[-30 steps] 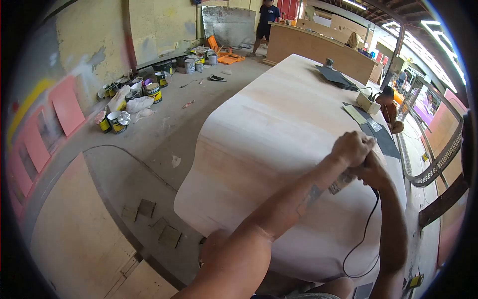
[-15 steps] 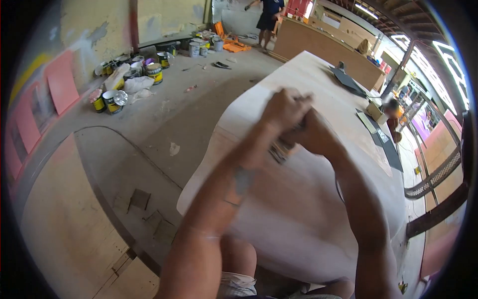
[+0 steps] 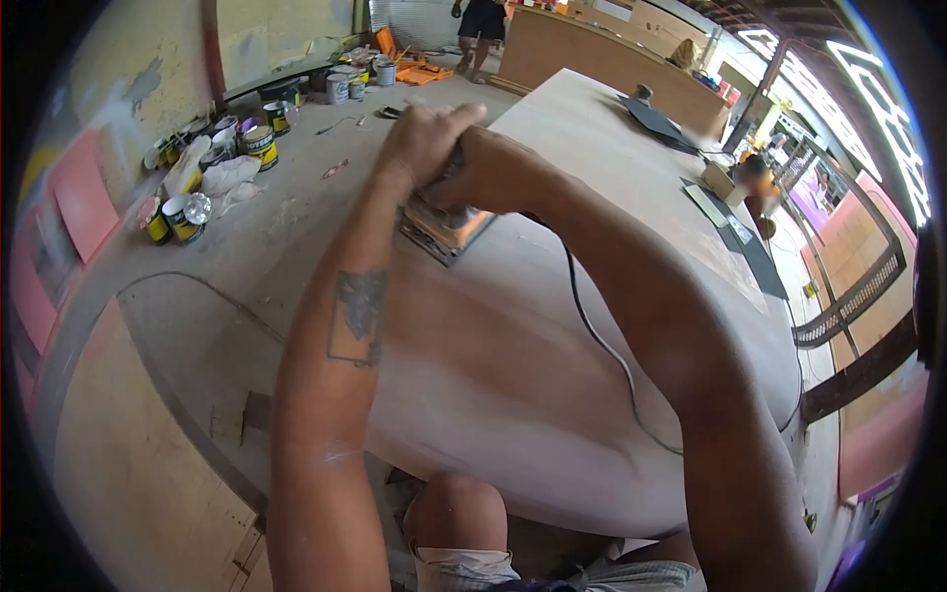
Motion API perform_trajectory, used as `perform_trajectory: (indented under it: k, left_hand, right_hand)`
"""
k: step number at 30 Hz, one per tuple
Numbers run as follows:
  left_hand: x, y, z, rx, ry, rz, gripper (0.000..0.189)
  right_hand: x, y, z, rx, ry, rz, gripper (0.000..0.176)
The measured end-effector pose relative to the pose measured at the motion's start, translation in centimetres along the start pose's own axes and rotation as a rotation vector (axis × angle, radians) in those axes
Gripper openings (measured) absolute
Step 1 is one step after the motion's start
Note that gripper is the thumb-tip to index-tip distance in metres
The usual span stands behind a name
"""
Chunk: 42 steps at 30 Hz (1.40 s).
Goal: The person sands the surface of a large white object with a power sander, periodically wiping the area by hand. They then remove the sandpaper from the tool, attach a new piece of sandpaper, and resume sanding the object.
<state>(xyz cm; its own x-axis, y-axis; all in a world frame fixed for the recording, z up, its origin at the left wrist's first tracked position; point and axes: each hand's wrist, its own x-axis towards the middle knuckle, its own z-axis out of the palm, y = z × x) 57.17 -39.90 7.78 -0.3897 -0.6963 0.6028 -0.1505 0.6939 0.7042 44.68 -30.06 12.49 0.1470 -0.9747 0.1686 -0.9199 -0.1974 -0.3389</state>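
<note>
An orange power sander (image 3: 456,229) with a flat dark base rests on the large pale panel (image 3: 552,395), close to its left edge. Both hands are wrapped round the top of the tool. My left hand (image 3: 426,143) lies over its left side, fingers closed. My right hand (image 3: 498,173) grips it from the right, partly covering the body. A dark cord (image 3: 612,350) runs from the sander across the panel toward my right arm.
Paint cans (image 3: 258,148) and bags stand on the floor at the left. Dark sheets (image 3: 735,237) and a small block (image 3: 717,182) lie along the panel's right side. A person (image 3: 481,30) stands beyond. A wooden counter (image 3: 592,69) is behind.
Both hands and the sander have moved left across the panel, to its left edge. The view has shifted, and more of the cord shows.
</note>
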Motion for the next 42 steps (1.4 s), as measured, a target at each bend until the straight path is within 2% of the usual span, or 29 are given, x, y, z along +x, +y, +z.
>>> perform_trajectory:
  k: [3,4,5,6,8,12,15,19,21,23,27,30,33,36,42]
  left_hand:
    - [-0.6,3.3,5.7,-0.019,-0.029,0.034,0.060]
    - [-0.9,5.3,7.7,-0.038,-0.069,-0.014,0.061]
    - [-1.1,5.8,10.7,-0.028,-0.069,0.025,0.062]
    - [-1.2,6.6,13.7,-0.018,-0.067,0.066,0.062]
    - [-3.3,12.8,17.2,-0.049,-0.130,-0.116,0.060]
    - [-6.5,20.6,26.2,-0.154,-0.219,-0.078,0.057]
    - [-8.7,25.7,32.2,-0.184,-0.322,-0.057,0.056]
    - [-11.3,30.7,38.7,-0.281,-0.430,-0.035,0.055]
    - [-12.0,32.8,40.9,-0.305,-0.502,0.004,0.055]
    - [-12.6,33.7,41.8,-0.297,-0.558,0.047,0.054]
    - [-12.5,32.9,41.4,-0.318,-0.555,0.068,0.057]
    - [-12.0,31.3,37.4,-0.332,-0.526,0.023,0.059]
    - [-10.9,26.8,31.2,-0.300,-0.391,-0.023,0.056]
    - [-9.8,21.7,24.3,-0.306,-0.284,-0.065,0.053]
    - [-7.4,11.5,11.5,-0.199,-0.057,-0.078,0.046]
  right_hand:
    - [-5.4,2.7,-3.0,0.059,-0.121,0.156,0.054]
    - [-7.6,4.1,-3.7,0.067,-0.076,0.140,0.052]
    - [-9.9,5.8,-4.2,0.074,-0.031,0.124,0.050]
    - [-12.2,8.0,-4.6,0.086,-0.027,0.145,0.054]
    - [-17.3,10.3,-6.5,0.085,-0.013,0.228,0.063]
    - [-28.5,16.1,-8.4,0.117,0.129,0.351,0.070]
    - [-36.0,15.7,-11.1,0.257,0.219,0.435,0.065]
    - [-43.5,17.8,-12.7,0.280,0.291,0.615,0.067]
    - [-46.1,17.8,-13.1,0.289,0.361,0.693,0.067]
    - [-48.0,19.1,-12.7,0.253,0.411,0.681,0.069]
    - [-47.4,17.4,-12.9,0.167,0.403,0.700,0.073]
    - [-44.0,15.7,-12.1,0.176,0.360,0.624,0.075]
    - [-38.1,13.5,-9.9,0.187,0.270,0.544,0.075]
    - [-31.1,9.9,-6.9,0.139,0.331,0.364,0.072]
    - [-17.4,3.2,-2.5,0.025,0.131,0.180,0.062]
